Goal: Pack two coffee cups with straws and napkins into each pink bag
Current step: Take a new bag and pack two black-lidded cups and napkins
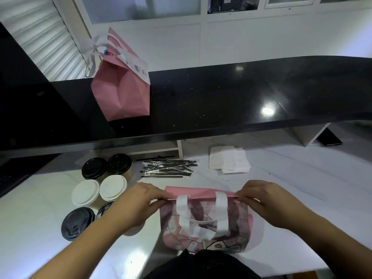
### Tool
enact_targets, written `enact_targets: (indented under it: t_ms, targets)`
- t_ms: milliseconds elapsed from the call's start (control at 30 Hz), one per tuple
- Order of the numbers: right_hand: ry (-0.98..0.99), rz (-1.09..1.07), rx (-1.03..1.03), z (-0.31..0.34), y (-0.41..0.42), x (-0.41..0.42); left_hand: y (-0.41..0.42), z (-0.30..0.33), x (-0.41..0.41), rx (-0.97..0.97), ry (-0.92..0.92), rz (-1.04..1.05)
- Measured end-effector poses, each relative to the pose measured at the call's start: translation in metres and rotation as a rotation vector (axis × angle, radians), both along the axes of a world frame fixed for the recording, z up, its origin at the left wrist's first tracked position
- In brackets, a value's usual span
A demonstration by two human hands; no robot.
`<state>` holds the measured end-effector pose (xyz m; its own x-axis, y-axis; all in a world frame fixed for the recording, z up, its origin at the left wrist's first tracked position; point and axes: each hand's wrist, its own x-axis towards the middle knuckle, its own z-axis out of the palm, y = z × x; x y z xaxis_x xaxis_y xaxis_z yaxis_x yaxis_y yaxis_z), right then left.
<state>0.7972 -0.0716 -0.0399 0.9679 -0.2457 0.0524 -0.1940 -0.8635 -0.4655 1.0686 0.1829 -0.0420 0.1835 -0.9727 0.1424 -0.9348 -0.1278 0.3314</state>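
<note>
A pink bag (205, 228) with white handles stands on the white counter right in front of me, its top edges pressed together. My left hand (132, 202) pinches the left end of that top edge and my right hand (267, 202) pinches the right end. Left of the bag stand several coffee cups (94, 188) with black and white lids. Wrapped black straws (169, 168) lie in a pile behind the bag, and white napkins (228, 160) lie to their right. A second pink bag (122, 91), its top folded over, stands on the black shelf at the back left.
The glossy black shelf (241, 97) runs across the view above the white counter (302, 198). A dark keyboard-like object (12, 176) sits at the far left edge. White cabinets and a shutter stand behind the shelf.
</note>
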Motion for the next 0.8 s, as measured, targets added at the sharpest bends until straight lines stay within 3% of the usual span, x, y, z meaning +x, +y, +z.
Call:
enact_targets:
  t_ms: [233, 500, 800]
  targets:
    - [0.058, -0.005, -0.014, 0.007, -0.002, 0.0, 0.002, -0.007, 0.001, -0.025, 0.087, 0.139]
    - [0.219, -0.057, -0.29, 0.012, 0.04, 0.025, -0.005, -0.013, -0.003, -0.045, 0.219, 0.273]
    - [0.306, -0.11, -0.242, 0.063, 0.045, 0.037, -0.008, -0.004, -0.003, -0.27, 0.438, 0.471]
